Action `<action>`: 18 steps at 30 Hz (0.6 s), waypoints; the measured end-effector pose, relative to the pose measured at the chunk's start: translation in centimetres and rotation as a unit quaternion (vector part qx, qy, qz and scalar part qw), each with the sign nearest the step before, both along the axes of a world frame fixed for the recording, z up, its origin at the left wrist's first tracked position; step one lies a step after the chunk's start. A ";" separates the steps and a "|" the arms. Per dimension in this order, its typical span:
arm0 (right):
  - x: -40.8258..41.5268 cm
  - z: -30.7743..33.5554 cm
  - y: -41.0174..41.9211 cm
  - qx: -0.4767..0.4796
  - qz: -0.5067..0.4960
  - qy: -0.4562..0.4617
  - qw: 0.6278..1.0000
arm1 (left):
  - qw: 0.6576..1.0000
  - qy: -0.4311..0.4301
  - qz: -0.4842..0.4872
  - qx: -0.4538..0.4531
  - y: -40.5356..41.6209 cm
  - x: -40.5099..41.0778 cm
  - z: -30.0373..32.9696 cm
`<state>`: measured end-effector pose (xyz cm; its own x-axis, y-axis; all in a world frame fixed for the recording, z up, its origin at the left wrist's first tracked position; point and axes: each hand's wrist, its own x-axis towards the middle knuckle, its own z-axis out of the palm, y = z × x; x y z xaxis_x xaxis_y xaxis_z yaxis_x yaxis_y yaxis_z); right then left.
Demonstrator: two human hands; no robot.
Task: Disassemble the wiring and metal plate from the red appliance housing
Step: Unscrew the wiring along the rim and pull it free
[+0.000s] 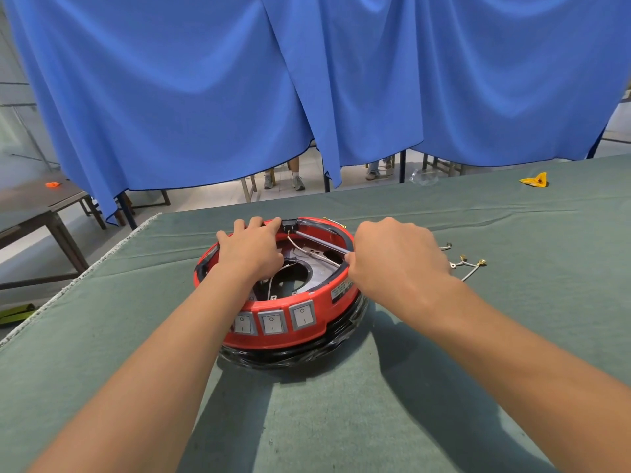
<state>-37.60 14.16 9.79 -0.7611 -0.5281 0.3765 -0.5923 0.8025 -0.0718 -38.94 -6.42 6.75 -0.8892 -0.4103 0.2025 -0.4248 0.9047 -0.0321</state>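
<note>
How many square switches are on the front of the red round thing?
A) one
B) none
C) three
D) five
C: three grey rocker switches sit side by side on the near wall of the red housing, below the two hands.

Loose wires (465, 265) right of housing (293, 322)

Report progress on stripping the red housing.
Done: loose wires lie on the table. In hand: right hand holds a screwdriver inside the red housing; left hand steadies its rim. Left: wiring and metal plate inside.
</note>
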 end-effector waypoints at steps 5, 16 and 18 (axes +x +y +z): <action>-0.5 -0.2 0.0 0.013 0.004 0.015 1.000 | 1.000 0.004 0.000 -0.001 -0.1 0.0 0.0; -1.1 -0.3 0.1 0.025 0.015 0.023 0.999 | 1.000 0.013 0.000 0.009 -0.2 -0.1 0.1; -1.3 -0.3 0.1 0.034 0.022 0.027 0.999 | 1.000 0.013 0.001 0.009 -0.3 0.0 0.2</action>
<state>-38.92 14.24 9.47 -0.7157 -0.5869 0.3786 -0.6292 0.7771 0.0152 -38.97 -6.71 6.95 -0.8825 -0.4168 0.2179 -0.4279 0.9038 -0.0039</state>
